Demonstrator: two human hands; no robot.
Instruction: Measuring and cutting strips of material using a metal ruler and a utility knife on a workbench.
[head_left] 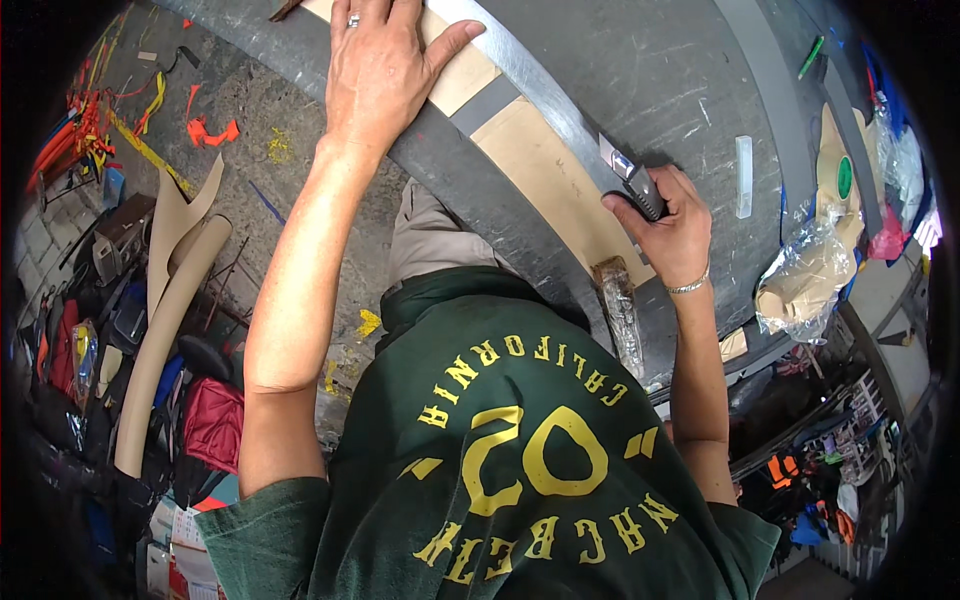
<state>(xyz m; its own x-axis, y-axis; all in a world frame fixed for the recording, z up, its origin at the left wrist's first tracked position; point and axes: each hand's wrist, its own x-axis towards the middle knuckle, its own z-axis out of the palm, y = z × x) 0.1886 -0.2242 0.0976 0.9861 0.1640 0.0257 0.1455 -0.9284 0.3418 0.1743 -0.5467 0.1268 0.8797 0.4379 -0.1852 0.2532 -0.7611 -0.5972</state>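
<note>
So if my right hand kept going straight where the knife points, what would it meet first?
Likely the metal strip: the knife in your right hand points up and left toward it. Whether the blade would touch it or pass just above, I can't tell.

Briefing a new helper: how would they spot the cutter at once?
On the grey table, a shiny metal strip runs down toward the right. Near its lower part, the right grip holds the cutter. Its dark body and bright metal tip set it apart from the clear bar rightward.
</note>
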